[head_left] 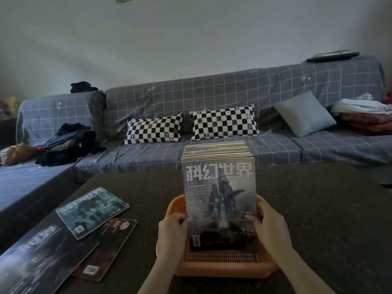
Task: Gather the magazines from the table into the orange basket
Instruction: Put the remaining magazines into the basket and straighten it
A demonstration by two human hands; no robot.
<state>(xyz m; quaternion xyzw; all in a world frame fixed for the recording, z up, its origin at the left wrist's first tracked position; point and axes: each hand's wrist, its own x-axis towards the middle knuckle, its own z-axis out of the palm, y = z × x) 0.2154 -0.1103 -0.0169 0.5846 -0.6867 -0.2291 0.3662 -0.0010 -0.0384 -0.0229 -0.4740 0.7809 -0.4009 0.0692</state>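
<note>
Dark table (318, 209) before a grey sofa (212, 92), our left hand (171, 234) and right hand (269, 225) gripping an upright magazine stack (219, 187) in the orange basket (222, 264), three magazines (91, 211) lying at left.

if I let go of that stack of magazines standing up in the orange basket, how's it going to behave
The stack of magazines stands on edge, rising well above the orange basket, so it would probably lean or topple. Many issues are packed together, so it is likely heavy. The left hand and right hand grip its sides, suggesting it needs steadying.
</note>
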